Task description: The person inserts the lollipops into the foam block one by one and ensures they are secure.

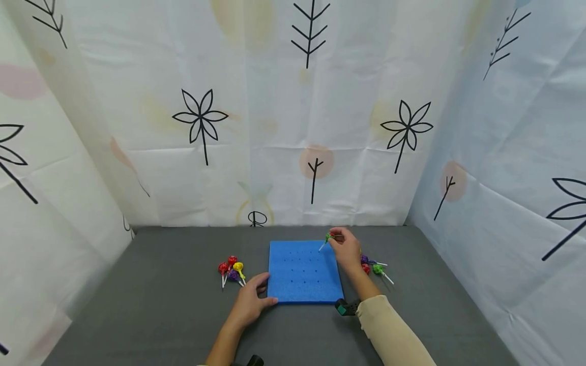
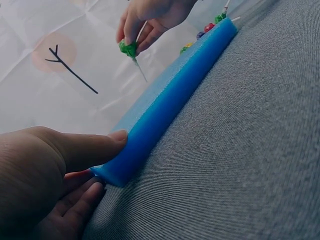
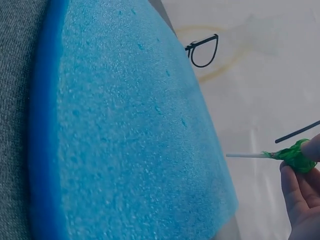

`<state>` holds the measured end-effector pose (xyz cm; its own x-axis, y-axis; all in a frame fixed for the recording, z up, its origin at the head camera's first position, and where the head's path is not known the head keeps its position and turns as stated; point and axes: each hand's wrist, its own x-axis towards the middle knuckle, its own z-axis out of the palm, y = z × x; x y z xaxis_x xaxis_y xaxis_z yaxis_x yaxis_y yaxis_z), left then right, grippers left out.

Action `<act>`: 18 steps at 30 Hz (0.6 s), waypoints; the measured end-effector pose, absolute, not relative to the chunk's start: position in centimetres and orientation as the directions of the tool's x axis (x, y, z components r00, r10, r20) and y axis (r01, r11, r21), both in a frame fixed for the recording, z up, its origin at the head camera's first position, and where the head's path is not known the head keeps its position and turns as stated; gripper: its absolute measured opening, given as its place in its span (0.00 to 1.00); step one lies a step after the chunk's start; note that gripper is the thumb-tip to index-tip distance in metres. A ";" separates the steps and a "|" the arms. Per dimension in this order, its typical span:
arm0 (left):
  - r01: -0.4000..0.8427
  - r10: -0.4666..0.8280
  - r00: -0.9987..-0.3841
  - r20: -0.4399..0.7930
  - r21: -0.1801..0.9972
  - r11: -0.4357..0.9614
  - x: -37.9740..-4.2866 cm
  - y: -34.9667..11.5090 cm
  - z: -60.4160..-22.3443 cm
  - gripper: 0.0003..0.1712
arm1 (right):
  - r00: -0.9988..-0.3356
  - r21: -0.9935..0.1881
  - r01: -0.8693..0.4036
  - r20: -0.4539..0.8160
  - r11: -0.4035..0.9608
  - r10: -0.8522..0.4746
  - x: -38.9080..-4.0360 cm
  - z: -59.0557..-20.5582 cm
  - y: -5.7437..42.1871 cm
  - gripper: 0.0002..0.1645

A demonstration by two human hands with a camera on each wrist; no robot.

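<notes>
A blue foam board (image 1: pixel 303 292) with rows of small holes lies flat on the grey table. My left hand (image 1: pixel 249 303) grips its near left corner, thumb on the front edge and fingers along the left side; the left wrist view shows the thumb (image 2: pixel 95 150) against the foam. Over the board's far right part, my right hand (image 1: pixel 346 249) pinches a green-wrapped lollipop (image 3: pixel 300 157) by its candy head. Its white stick (image 3: pixel 245 155) points down toward the holes in the head view, the tip close over the board.
Left of the board lies a small pile of lollipops, with red (image 1: pixel 223 268), yellow (image 1: pixel 238 266) and purple (image 1: pixel 233 275) heads. More lollipops, including a green one (image 1: pixel 378 269), lie on the right beside my forearm. A patterned white cloth (image 1: pixel 274 193) rises behind the table.
</notes>
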<state>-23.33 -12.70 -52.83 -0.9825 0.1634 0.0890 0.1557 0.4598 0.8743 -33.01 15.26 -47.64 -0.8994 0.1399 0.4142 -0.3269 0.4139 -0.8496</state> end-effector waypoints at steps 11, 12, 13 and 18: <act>0.198 0.169 -0.976 0.135 0.873 0.445 -23.2 -12.6 -52.9 0.39 | -0.898 -0.808 -0.343 0.432 0.478 0.085 -33.1 -48.4 14.8 0.13; 0.199 0.170 -0.976 0.136 0.874 0.444 -23.2 -12.7 -52.9 0.39 | -0.898 -0.804 -0.348 0.434 0.483 0.075 -33.1 -48.4 14.8 0.13; 0.200 0.170 -0.976 0.137 0.874 0.443 -23.2 -12.7 -52.8 0.39 | -0.897 -0.800 -0.355 0.437 0.484 0.066 -33.1 -48.4 14.8 0.12; 0.187 0.166 -0.978 0.123 0.871 0.454 -23.1 -12.6 -52.8 0.39 | -0.890 -0.766 -0.370 0.454 0.525 0.035 -33.4 -48.4 14.6 0.09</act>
